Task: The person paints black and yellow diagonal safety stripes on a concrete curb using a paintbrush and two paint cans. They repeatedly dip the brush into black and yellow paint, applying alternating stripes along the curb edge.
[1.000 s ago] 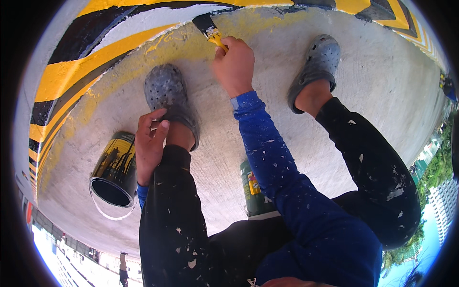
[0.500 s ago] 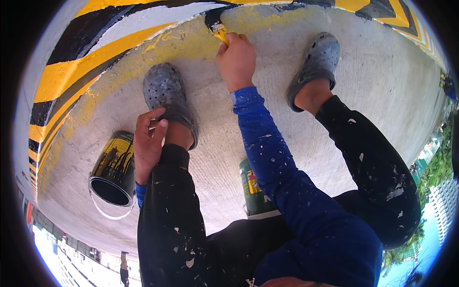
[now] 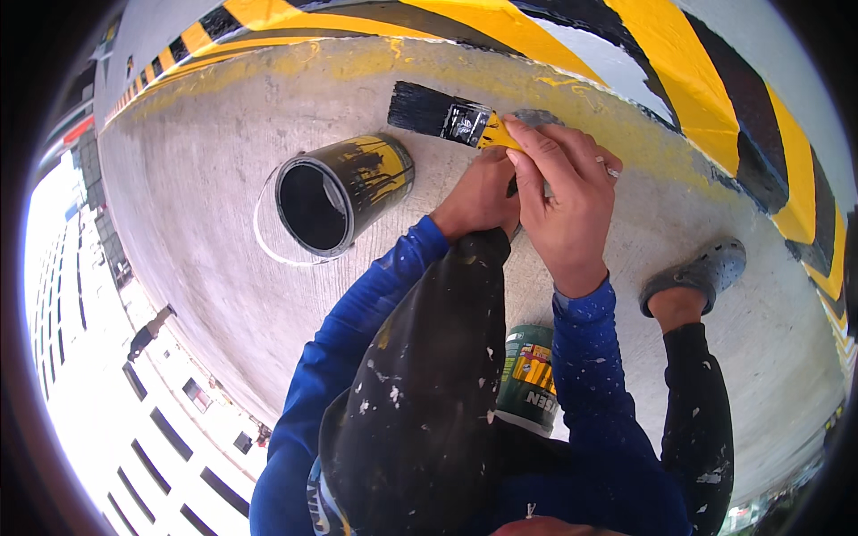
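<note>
Your right hand point(image 3: 572, 196) grips the yellow-handled paintbrush point(image 3: 458, 121), upper centre, fingers closed; your left hand point(image 3: 478, 196) is partly covered, so I cannot tell its grip. Overloaded black bristles point(image 3: 418, 109) could drip onto the concrete point(image 3: 223, 295); a knock could tip the open paint can point(image 3: 357, 183), left of centre, its label point(image 3: 382, 163) streaked over. The green can point(image 3: 527, 380), lower centre, shows partial white lettering point(image 3: 540, 399).

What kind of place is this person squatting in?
Most likely outdoors, perhaps a roadside or paved yard: there is a wide stretch of rough concrete ground, a barrier or kerb with yellow and black warning stripes, and a pale building with rows of dark openings beyond.
</note>
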Demonstrator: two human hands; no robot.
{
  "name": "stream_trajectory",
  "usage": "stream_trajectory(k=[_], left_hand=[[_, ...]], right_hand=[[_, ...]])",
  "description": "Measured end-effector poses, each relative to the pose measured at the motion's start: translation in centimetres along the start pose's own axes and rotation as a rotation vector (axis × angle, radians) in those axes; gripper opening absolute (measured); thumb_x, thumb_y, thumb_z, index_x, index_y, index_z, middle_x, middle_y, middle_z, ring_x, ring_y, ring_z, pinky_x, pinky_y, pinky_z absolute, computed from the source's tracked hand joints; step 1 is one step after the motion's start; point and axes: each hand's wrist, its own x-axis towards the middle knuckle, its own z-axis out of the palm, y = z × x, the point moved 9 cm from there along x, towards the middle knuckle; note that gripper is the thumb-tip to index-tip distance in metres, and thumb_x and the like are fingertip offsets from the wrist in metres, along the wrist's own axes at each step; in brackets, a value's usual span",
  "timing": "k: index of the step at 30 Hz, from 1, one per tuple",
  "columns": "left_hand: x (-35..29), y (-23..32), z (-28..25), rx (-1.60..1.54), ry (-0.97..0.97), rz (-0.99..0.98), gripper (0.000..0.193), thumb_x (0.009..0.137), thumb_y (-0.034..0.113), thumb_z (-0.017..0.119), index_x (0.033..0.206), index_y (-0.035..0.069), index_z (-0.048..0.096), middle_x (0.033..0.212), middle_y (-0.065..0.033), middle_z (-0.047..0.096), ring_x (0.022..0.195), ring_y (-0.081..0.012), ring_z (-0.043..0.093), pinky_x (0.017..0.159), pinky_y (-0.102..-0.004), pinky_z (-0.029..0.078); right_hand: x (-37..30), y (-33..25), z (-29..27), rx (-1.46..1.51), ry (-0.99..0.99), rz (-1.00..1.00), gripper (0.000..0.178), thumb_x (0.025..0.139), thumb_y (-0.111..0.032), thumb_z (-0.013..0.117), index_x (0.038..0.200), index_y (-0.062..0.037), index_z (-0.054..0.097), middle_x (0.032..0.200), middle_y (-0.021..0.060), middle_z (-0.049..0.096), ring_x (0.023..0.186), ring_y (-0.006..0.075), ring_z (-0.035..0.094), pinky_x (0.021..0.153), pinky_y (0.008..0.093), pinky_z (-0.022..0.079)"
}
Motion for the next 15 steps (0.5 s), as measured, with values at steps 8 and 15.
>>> stream_trajectory(k=[8, 15], left_hand=[[-0.8, -2.6, -0.8, 0.045, 0.110, 0.036, 0.028, 0.086, 0.017, 0.071, 0.113, 0.008, 0.073, 0.118, -0.0197, 0.073, 0.106, -0.0402, 0.068, 0.092, -0.0495, 0.055], [-1.9, -3.0, -1.1, 0.055, 0.240, 0.046, 0.026, 0.086, 0.018, 0.069, 0.110, 0.010, 0.074, 0.115, -0.0184, 0.073, 0.105, -0.0392, 0.069, 0.092, -0.0493, 0.055]], right_hand=[[4.7, -20.7, 9.5, -0.527, -0.199, -1.131, 0.007, 0.085, -0.015, 0.078, 0.090, -0.0177, 0.082, 0.096, -0.0042, 0.070, 0.110, 0.0154, 0.063, 0.106, 0.0507, 0.025], [-1.3, -26.9, 17.0, -0.384, -0.264, -1.612, 0.014, 0.082, -0.014, 0.072, 0.073, -0.0172, 0.082, 0.083, -0.0035, 0.070, 0.116, 0.0156, 0.062, 0.119, 0.0513, 0.015]])
